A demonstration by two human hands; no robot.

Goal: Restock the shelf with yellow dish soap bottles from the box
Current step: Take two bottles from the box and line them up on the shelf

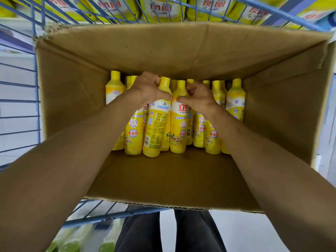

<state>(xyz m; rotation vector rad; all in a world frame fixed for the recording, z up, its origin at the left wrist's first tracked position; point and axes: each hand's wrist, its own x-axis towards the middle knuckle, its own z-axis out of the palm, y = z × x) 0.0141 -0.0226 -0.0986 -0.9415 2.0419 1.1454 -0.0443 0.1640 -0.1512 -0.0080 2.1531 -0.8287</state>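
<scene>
An open cardboard box [163, 51] sits in a blue wire cart and holds several yellow dish soap bottles standing at its far side. My left hand [148, 88] grips the neck of one yellow bottle [157, 124] whose back label faces me. My right hand [197, 99] grips the neck of the yellow bottle [179, 128] right beside it, thumb across its shoulder. Both arms reach down into the box. More bottles [235, 99] stand to the right and one bottle [114, 88] to the left.
The blue wire cart [20, 84] surrounds the box. Yellow refill pouches [163, 8] fill the shelf beyond the cart's far edge. The near half of the box floor [163, 179] is bare cardboard. My dark trousers [181, 233] show below, over a pale floor.
</scene>
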